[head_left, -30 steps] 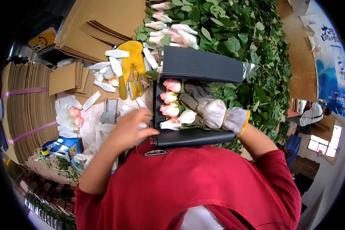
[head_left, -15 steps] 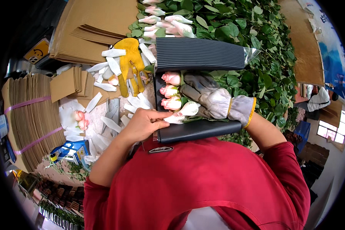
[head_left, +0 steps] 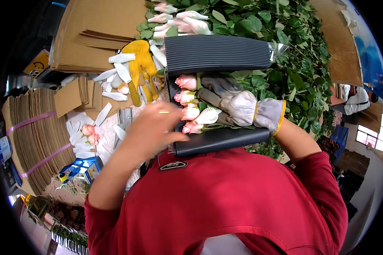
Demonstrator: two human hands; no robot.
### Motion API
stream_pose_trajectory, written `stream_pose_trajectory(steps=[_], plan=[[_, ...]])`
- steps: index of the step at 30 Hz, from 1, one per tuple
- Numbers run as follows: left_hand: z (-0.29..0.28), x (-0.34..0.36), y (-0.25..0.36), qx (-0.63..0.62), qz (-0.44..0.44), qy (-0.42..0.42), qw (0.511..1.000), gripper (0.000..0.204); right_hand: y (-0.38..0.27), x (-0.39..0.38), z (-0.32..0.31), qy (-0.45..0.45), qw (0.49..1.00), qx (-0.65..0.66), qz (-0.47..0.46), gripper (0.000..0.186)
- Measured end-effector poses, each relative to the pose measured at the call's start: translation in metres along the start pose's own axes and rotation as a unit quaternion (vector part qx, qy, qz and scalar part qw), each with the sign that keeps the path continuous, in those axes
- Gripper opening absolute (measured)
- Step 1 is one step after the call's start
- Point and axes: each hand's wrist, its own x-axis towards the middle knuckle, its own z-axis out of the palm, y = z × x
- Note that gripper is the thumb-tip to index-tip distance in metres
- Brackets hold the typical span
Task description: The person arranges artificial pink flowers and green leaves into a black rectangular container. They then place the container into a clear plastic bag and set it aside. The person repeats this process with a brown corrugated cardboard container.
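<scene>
My bare left hand (head_left: 151, 125) is blurred beside the rose heads, its thumb apart from its fingers; nothing shows between them. A grey-white work glove with a yellow edge covers my right hand (head_left: 238, 108), which lies over the rose stems and holds them down. Several pink roses (head_left: 186, 82) stand in a column, heads toward my left hand. A white foam mesh sleeve (head_left: 209, 115) sits by the lowest rose (head_left: 192, 127), whose petals are bare. Beneath them is dark sheet material, its folded near edge (head_left: 223, 141) by my body. The glove hides most of the stems.
A stack of dark ribbed sheets (head_left: 217, 54) lies beyond the roses. Left are a yellow glove (head_left: 141, 63), loose foam sleeves (head_left: 115, 96), two pink roses (head_left: 90, 134), and strapped cardboard (head_left: 36, 131). Leafy stems (head_left: 302, 72) fill the far right; sleeved roses (head_left: 191, 21) lie at the back.
My left hand has let go of the lowest sleeved rose and moved left. That rose's pink petals are now uncovered. My right glove stays on the stems.
</scene>
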Motion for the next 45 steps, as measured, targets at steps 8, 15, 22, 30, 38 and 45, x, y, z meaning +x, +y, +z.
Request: stream_pose_trajectory(steps=[8,15,22,30,38,45], plan=[[-0.037,-0.033,-0.037,-0.009,-0.035,-0.051,0.998,0.025,-0.004,-0.005,-0.007,0.031,0.999,0.005,-0.003,0.053],[0.03,0.017,-0.011,-0.029,0.119,-0.047,0.991,0.027,-0.006,-0.003,-0.015,-0.07,0.997,0.01,0.017,0.059],[-0.059,-0.048,-0.028,-0.063,-0.144,-0.083,0.984,0.015,0.004,-0.012,0.001,0.017,1.0,0.001,-0.003,0.057],[0.038,0.015,-0.024,-0.075,-0.032,0.047,0.996,0.052,-0.008,0.001,-0.016,0.018,1.0,-0.008,-0.011,0.056],[0.058,0.012,-0.038,-0.114,-0.019,0.094,0.989,0.062,-0.017,-0.01,-0.103,0.067,0.997,0.034,-0.019,0.029],[0.075,0.019,-0.033,-0.032,-0.001,0.148,0.988,0.058,-0.043,0.002,-0.087,0.089,0.995,-0.046,-0.002,0.024]])
